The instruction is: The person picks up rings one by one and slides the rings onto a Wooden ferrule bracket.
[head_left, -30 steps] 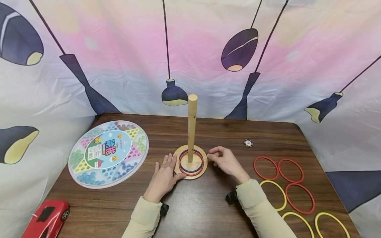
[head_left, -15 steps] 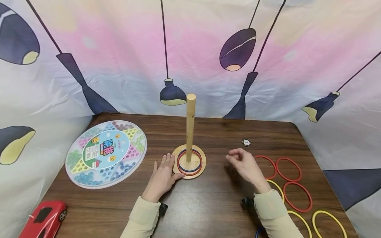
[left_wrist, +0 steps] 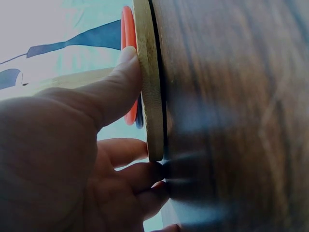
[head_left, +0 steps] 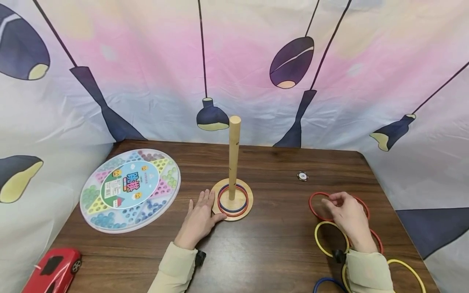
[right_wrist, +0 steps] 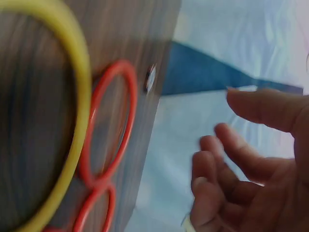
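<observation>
Left hand (head_left: 197,221), grip spread, touches the wooden base (head_left: 239,202); a red ring (head_left: 234,215) and blue ring (head_left: 234,211) circle its post (head_left: 233,158). Right hand (head_left: 349,216), grip parted, holding nothing, hovers over red rings (head_left: 310,204) on the desk (head_left: 271,244).

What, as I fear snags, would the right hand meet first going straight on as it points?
The right hand would probably meet the red, plastic-looking ring nearest the round black-and-white chip, but with depth unclear, might pass above.
</observation>
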A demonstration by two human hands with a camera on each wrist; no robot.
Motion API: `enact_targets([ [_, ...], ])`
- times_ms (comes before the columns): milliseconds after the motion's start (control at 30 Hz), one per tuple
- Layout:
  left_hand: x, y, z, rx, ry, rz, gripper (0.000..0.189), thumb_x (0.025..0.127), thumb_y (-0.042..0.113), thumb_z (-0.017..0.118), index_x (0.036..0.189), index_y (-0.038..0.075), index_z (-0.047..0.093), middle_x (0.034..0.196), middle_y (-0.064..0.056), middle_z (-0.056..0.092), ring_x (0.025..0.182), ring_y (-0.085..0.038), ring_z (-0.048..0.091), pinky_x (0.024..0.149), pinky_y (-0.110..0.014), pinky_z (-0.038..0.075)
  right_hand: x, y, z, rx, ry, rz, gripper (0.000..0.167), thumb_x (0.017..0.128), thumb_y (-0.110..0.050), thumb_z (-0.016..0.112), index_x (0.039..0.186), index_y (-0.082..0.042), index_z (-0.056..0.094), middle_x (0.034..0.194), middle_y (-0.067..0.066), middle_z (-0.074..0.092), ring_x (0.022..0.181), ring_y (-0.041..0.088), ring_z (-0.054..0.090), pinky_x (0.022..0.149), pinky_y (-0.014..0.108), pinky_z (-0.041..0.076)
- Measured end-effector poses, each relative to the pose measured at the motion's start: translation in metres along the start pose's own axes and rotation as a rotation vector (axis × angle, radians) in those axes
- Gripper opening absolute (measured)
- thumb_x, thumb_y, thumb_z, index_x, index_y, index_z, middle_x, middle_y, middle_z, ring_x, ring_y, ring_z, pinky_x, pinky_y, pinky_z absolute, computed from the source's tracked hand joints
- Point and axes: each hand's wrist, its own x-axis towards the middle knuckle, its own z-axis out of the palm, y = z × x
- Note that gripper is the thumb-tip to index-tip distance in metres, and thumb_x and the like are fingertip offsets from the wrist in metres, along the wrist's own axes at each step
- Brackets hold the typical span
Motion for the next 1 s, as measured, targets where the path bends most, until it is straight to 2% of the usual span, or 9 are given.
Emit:
enact_targets([
  [167, 0.000, 0.001, 0.001, 0.003, 0.006, 0.009, 0.083, 0.089, 0.041, 0.068, 0.148, -0.006, 0.034, 0.152, -0.028, 0.028, 0.143, -0.040, 0.021, 0.111, -0.066, 0.015, -0.001, 0.020, -0.005, -0.149, -0.138, 0.002, 0.055, 0.089, -0.045, 0.067, 0.115, 0.003, 0.060, 0.101, 0.019, 0.062, 0.091, 0.035, 0.058, 0.067, 0.049, 0.047],
  [333, 0.000, 0.001, 0.001, 0.006, 0.009, 0.017, 0.082, 0.089, 0.041, 0.068, 0.147, -0.007, 0.034, 0.152, -0.028, 0.028, 0.143, -0.040, 0.022, 0.110, -0.066, 0.015, 0.002, 0.031, -0.002, -0.244, -0.218, 0.010, 0.062, 0.086, -0.049, 0.069, 0.115, 0.005, 0.059, 0.107, 0.026, 0.056, 0.099, 0.046, 0.051, 0.071, 0.056, 0.046],
  [467, 0.000, 0.001, 0.001, 0.001, 0.008, 0.017, 0.082, 0.089, 0.041, 0.067, 0.147, -0.006, 0.034, 0.152, -0.028, 0.028, 0.143, -0.040, 0.022, 0.111, -0.066, 0.015, 0.004, 0.036, 0.000, -0.257, -0.275, 0.010, 0.062, 0.086, -0.050, 0.069, 0.114, 0.005, 0.060, 0.104, 0.022, 0.056, 0.090, 0.037, 0.056, 0.066, 0.049, 0.047],
  [633, -0.001, 0.000, 0.001, -0.005, 0.010, 0.017, 0.082, 0.089, 0.041, 0.067, 0.147, -0.007, 0.035, 0.152, -0.028, 0.028, 0.143, -0.041, 0.022, 0.110, -0.066, 0.014, 0.005, 0.039, 0.003, -0.244, -0.298, 0.008, 0.053, 0.089, -0.044, 0.068, 0.111, 0.004, 0.060, 0.100, 0.017, 0.057, 0.080, 0.025, 0.056, 0.063, 0.043, 0.046],
  [800, -0.001, 0.000, 0.001, -0.004, 0.015, 0.017, 0.082, 0.089, 0.041, 0.067, 0.147, -0.007, 0.035, 0.152, -0.028, 0.029, 0.143, -0.041, 0.022, 0.110, -0.066, 0.015, 0.008, 0.041, 0.003, -0.234, -0.297, 0.024, 0.047, 0.091, -0.040, 0.067, 0.110, 0.002, 0.060, 0.093, 0.011, 0.063, 0.073, 0.021, 0.056, 0.059, 0.040, 0.045],
  [1000, -0.001, -0.002, 0.002, -0.002, 0.023, 0.024, 0.082, 0.089, 0.041, 0.067, 0.147, -0.007, 0.035, 0.151, -0.029, 0.029, 0.143, -0.041, 0.023, 0.110, -0.066, 0.015, 0.010, 0.042, 0.004, -0.226, -0.296, 0.019, 0.040, 0.093, -0.036, 0.065, 0.107, 0.001, 0.062, 0.092, 0.010, 0.064, 0.074, 0.022, 0.057, 0.059, 0.040, 0.045],
])
